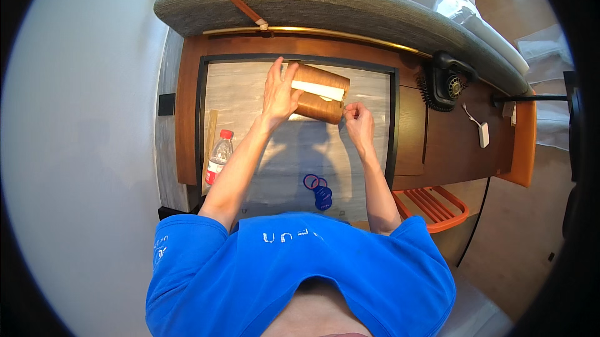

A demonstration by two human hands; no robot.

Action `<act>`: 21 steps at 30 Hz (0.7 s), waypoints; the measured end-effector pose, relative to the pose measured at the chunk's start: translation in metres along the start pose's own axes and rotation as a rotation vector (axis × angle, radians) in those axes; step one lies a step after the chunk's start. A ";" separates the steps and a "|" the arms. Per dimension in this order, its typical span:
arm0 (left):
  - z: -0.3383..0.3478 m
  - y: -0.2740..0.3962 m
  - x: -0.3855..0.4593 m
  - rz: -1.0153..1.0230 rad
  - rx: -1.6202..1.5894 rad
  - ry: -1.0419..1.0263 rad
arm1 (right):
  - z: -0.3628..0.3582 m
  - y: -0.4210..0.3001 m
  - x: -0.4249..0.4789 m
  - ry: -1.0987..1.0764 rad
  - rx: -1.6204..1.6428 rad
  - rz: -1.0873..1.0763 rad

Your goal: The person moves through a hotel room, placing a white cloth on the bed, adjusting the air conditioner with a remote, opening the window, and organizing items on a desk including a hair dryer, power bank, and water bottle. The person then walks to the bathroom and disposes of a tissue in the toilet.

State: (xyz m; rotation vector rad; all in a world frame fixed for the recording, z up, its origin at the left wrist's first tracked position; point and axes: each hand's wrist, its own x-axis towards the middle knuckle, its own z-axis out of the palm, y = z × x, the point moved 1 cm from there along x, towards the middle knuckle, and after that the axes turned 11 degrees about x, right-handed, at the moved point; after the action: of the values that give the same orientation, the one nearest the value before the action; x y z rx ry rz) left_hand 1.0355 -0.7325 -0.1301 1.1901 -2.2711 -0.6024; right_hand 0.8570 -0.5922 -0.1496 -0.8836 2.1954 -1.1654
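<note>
A wood-grain tissue box lies tilted over the marble-patterned tabletop, a white strip of tissue showing in its long slot. My left hand grips the box's left end, with the thumb on the front side and fingers spread toward the back. At the box's right end, my right hand is curled, thumb and forefinger pinched together against the edge. Whether anything sits between those fingertips is too small to tell. Nearer my body lie several blue round tags or discs, with two ring shapes beside them.
A red-capped plastic bottle stands by my left forearm, next to a thin wooden strip. To the right are a black rotary telephone and a white adapter with a cable. A grey padded headboard bounds the back; an orange slatted rack is lower right.
</note>
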 end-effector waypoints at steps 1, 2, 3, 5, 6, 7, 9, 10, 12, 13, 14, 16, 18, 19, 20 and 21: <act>0.006 -0.003 0.005 0.054 0.058 -0.077 | -0.005 -0.012 -0.004 0.020 -0.042 -0.030; 0.014 -0.009 0.008 0.106 0.118 -0.152 | -0.010 -0.027 -0.001 -0.016 -0.081 -0.008; 0.019 -0.011 0.008 0.163 0.175 -0.232 | -0.012 -0.038 0.002 -0.013 -0.106 -0.146; 0.018 -0.005 0.009 0.279 0.115 -0.222 | -0.011 -0.053 0.010 -0.002 -0.150 -0.425; 0.017 -0.003 0.005 0.349 0.114 -0.209 | -0.009 -0.055 0.014 -0.093 -0.105 -0.431; 0.010 0.001 0.000 0.411 0.117 -0.197 | -0.008 -0.053 0.013 -0.142 -0.185 -0.492; -0.003 0.003 -0.016 0.409 0.137 -0.270 | -0.005 -0.046 0.008 -0.240 -0.347 -0.620; -0.009 -0.001 -0.026 0.395 0.122 -0.289 | -0.006 -0.040 0.005 -0.346 -0.344 -0.640; -0.014 -0.005 -0.031 0.340 0.099 -0.247 | -0.009 -0.029 0.005 -0.386 -0.251 -0.648; -0.015 -0.007 -0.031 0.298 0.091 -0.186 | -0.009 -0.027 0.004 -0.408 -0.206 -0.651; -0.015 -0.009 -0.030 0.257 0.084 -0.126 | -0.007 -0.027 0.005 -0.363 -0.177 -0.632; -0.012 -0.013 -0.023 0.216 0.108 -0.079 | -0.001 -0.057 0.006 -0.266 -0.121 -0.602; -0.007 -0.013 -0.013 0.245 0.111 -0.127 | 0.015 -0.054 0.009 -0.259 -0.158 -0.720; -0.006 -0.013 -0.007 0.260 0.117 -0.147 | 0.024 -0.048 0.012 -0.254 -0.175 -0.783; -0.004 -0.015 -0.003 0.272 0.151 -0.171 | 0.031 -0.037 0.018 -0.180 -0.162 -0.882; -0.004 -0.015 0.000 0.283 0.146 -0.181 | 0.033 -0.040 0.020 -0.203 -0.004 -0.661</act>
State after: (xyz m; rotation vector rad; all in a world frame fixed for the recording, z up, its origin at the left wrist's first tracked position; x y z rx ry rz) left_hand 1.0476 -0.7408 -0.1362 0.8827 -2.6143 -0.4579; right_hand 0.8788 -0.6411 -0.1354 -1.7264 1.7831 -1.2732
